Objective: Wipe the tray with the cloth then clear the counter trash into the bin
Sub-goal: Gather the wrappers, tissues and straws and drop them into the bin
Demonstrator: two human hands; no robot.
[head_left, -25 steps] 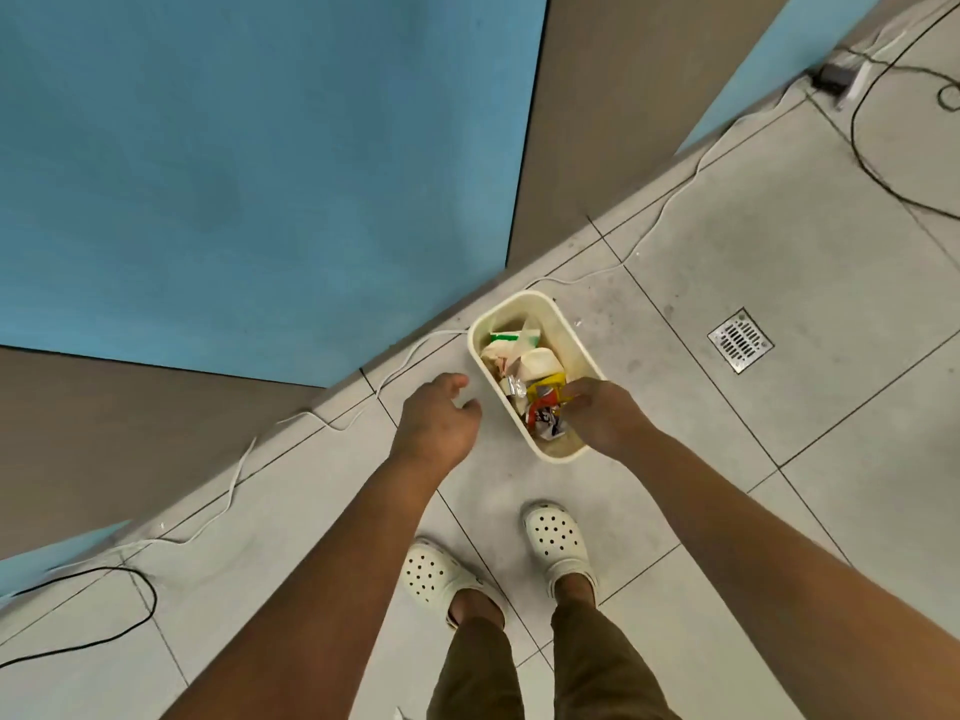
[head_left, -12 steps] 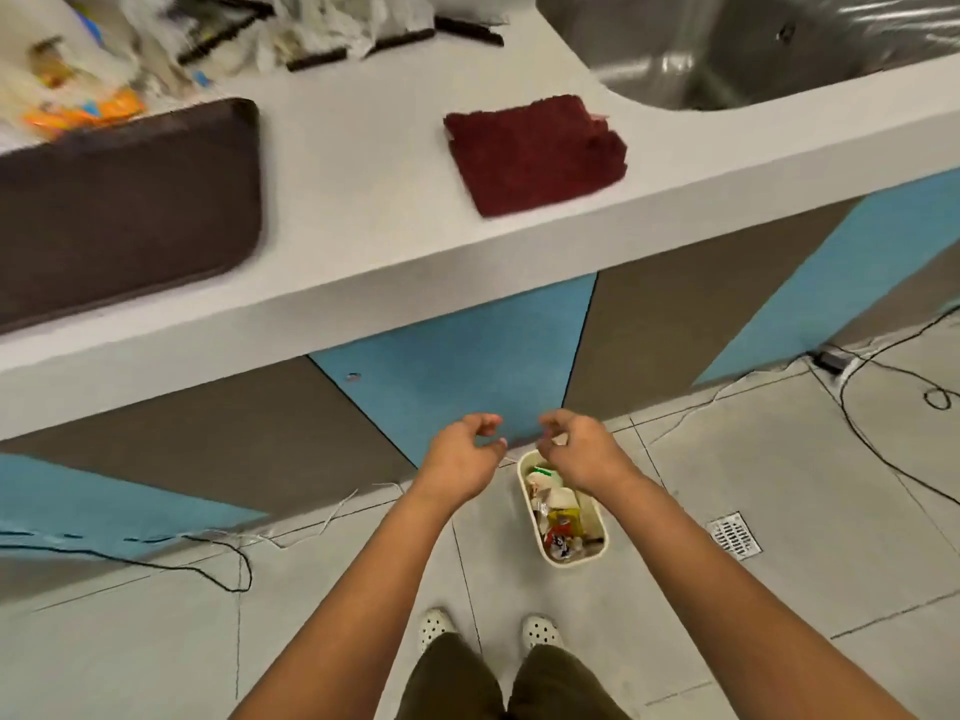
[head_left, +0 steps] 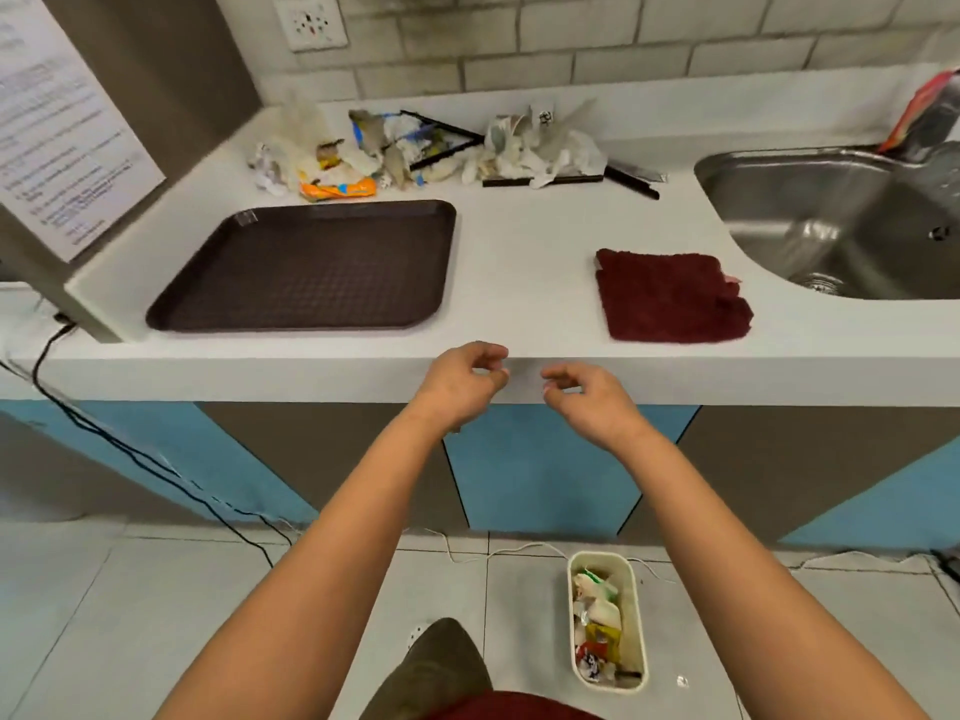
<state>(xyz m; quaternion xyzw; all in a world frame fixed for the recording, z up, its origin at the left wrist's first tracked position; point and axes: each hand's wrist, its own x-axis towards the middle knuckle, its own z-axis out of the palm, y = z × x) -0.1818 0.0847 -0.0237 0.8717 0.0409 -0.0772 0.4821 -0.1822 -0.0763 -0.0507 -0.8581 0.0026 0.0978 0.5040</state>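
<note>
From where I'm watching, both hands hover side by side at the front edge of the counter (head_left: 519,283), and neither has hold of anything: the left hand (head_left: 460,387) and the right hand (head_left: 592,402) each have loosely curled fingers, thumb and fingertips near one another but with nothing between them that I can make out. What the next move turns on is the trash pile (head_left: 426,148), which lies straight ahead and well back, against the rear of the counter under the tiled wall. Its long axis runs left to right, parallel to the counter's edge, from crumpled white paper and an orange wrapper (head_left: 337,188) on the left to black strips (head_left: 623,179) trailing off toward the sink (head_left: 831,210) on the right. The tray (head_left: 306,267) sits between the left hand and the left half of the pile, so I judge a reach from that side has to pass over it. The cloth (head_left: 670,296) lies flat ahead and to the right, plainly nearer the right hand, touching neither hand nor the tray. The bin (head_left: 636,615) stands on the floor below, on the right-hand side, already partly filled with wrappers. I'd say the right hand has the clearer path to the middle and right stretch of the pile.
</note>
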